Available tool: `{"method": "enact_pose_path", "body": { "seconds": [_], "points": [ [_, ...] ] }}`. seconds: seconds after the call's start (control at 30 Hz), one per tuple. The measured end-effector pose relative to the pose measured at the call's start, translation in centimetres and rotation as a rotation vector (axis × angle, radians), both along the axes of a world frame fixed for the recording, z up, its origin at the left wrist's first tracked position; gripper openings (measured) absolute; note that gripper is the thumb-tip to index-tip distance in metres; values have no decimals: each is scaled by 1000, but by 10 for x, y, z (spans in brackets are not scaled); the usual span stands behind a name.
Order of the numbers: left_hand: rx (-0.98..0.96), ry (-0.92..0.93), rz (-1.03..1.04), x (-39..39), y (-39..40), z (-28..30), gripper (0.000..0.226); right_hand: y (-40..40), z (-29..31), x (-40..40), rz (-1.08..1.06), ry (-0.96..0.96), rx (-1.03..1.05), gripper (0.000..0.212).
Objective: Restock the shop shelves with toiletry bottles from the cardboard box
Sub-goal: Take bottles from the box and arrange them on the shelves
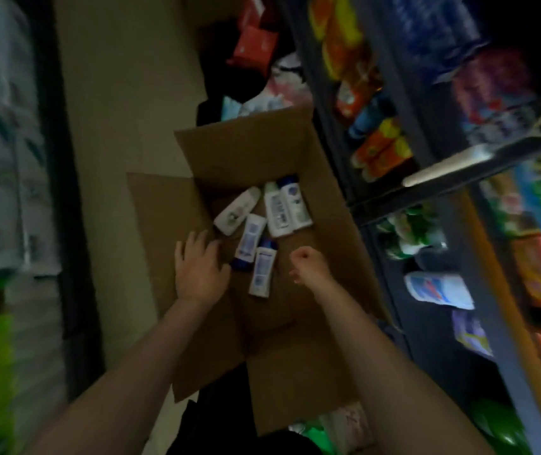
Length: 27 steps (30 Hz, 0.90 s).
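Pretty blurry, dim shot looking straight down into an open cardboard box (246, 152) sitting on the floor in the middle of the frame, flaps folded out. At the bottom of it there are five toiletry bottles (282, 211) lying flat in a loose heap, all white plastic. Two sit side by side toward the upper right of the pile, one with a dark blue cap. A white bottle with a greenish label (237, 210) lies tilted at the upper left. Two more with blue and purple labels, one being a bottle with a dark blue cap (262, 270), lie lower down, nearest the hands.

The left hand (198, 269) is spread out flat, fingers relaxed, at the left edge of the pile, just beside the lower bottles; can't tell if it touches them. The right hand (310, 266) is curled into a loose fist over the box, holding nothing.

Shop shelves (426, 178) packed with colourful packets run down the right side of the frame.
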State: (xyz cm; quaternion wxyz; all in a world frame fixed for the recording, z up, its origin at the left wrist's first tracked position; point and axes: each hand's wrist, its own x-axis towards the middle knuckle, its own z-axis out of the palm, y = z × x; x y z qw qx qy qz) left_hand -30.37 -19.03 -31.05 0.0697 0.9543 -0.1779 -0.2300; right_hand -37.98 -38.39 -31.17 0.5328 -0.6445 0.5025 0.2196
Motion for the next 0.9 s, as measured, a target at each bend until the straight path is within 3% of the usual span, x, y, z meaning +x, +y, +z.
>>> {"method": "enact_pose_path", "body": {
  "seconds": [0.13,0.3,0.63,0.9],
  "points": [
    [20,-83,-125,35,1,-40,59,-3,-52,46,84,12,-126,30],
    [39,-188,-98,64,-4,-73,59,-10,-115,88,212,5,-176,58],
    [-72,-304,-40,60,-5,-93,46,-6,-186,119,407,236,-485,84],
    [-116,-363,-32,61,-1,-99,42,-9,-200,124,266,232,-411,100]
  ]
}}
